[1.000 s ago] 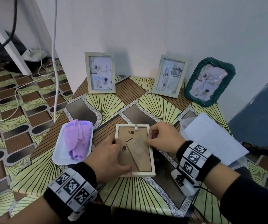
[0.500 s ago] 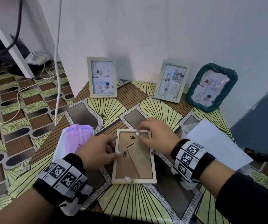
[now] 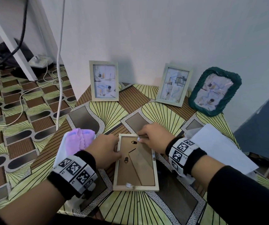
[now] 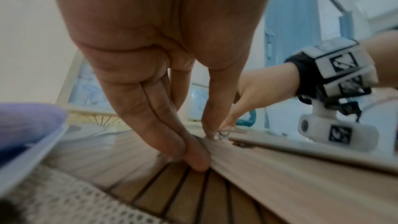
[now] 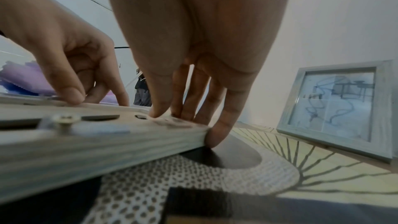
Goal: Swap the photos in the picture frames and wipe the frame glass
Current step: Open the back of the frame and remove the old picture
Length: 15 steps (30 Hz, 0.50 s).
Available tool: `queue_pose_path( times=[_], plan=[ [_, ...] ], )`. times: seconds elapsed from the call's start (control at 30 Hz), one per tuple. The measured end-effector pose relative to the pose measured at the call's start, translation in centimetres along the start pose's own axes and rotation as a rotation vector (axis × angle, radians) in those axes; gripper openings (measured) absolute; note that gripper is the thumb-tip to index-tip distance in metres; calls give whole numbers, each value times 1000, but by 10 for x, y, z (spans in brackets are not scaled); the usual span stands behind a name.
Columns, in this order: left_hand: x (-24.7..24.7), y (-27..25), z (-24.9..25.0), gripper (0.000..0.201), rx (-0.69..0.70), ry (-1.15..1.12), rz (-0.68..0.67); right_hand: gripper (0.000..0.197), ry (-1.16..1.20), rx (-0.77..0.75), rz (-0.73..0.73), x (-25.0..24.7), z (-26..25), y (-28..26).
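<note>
A pale wooden picture frame (image 3: pixel 136 186) lies face down at the middle of the table, its brown backing board and folded stand showing. My left hand (image 3: pixel 116 148) holds its left rim, thumb on top and fingers against the outer side (image 4: pixel 203 147). My right hand (image 3: pixel 139 136) pinches the top rim at the small white turn clip (image 3: pixel 138 139); its thumb rests on the backing and its little finger (image 5: pixel 213 140) presses the outer edge. The frame's far end looks slightly raised off the cloth in the right wrist view. A purple cloth (image 3: pixel 81 140) lies in a white tray (image 3: pixel 60 151) to the left.
Three frames with photos stand against the wall: a pale one (image 3: pixel 104 81) at the left, a pale one (image 3: pixel 173 85) in the middle, a green woven one (image 3: pixel 214 91) at the right. A white sheet (image 3: pixel 216 143) lies right of my right wrist. Cables trail over the floor at the left.
My left hand slid off the backing board to the frame's left rim. My right hand moved from the frame's right side to the clip on the top rim.
</note>
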<state>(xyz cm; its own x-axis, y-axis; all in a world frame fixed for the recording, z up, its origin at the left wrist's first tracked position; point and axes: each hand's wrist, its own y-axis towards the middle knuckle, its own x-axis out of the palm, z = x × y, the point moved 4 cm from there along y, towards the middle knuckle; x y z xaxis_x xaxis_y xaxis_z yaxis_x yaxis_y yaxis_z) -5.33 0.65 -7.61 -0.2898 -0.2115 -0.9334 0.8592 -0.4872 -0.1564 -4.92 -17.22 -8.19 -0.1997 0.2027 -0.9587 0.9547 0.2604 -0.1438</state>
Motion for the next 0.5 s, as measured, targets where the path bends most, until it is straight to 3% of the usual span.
queue_pose_path(
  times=[0.1, 0.17, 0.5],
  plan=[
    [-2, 2, -4, 10, -19, -88, -81, 30, 8, 19, 18, -1, -1, 2],
    [-2, 0, -6, 15, -10, -166, -109, 29, 4, 42, 33, -3, -2, 4],
    [2, 0, -10, 21, -56, -184, -53, 35, -64, 122, 89, -9, -7, 14]
  ],
)
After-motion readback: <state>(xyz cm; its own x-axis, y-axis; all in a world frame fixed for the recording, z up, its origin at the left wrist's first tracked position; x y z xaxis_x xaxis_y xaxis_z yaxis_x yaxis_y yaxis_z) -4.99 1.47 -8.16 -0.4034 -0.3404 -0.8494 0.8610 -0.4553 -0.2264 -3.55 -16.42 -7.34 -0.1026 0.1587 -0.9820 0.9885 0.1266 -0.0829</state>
